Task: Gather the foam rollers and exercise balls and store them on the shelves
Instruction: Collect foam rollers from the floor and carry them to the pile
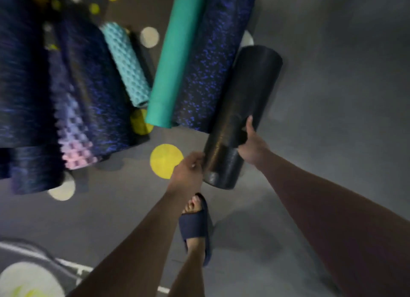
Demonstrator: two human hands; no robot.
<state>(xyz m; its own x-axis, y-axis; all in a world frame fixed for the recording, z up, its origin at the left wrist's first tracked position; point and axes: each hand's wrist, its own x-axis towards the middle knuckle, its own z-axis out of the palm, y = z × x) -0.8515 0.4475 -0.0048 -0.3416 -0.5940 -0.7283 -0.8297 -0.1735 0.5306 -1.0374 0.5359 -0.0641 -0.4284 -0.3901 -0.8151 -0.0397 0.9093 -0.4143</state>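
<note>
Black smooth foam roller (pixel 244 92) is nearest of the rollers, pointing away from me, just beyond a foot in a navy slide sandal (pixel 195 225). My left grip (pixel 188 170) holds the roller's near end at its left edge with curled fingers. My right grip (pixel 250 145) wraps its right side, thumb laid up along it. Whether the roller rests on the grey floor (pixel 332 119) I cannot tell. A yellow round floor spot (pixel 166 160) lies just left of the left grip. Beyond, side by side: a blue-speckled dark foam roller (pixel 213 70) against the black one, a teal smooth roller (pixel 175 70), a pale blue knobbed roller (pixel 126 63). Blurred at left are a pink-and-purple knobbed roller (pixel 73 132) and dark blue rollers (pixel 22 74).
</note>
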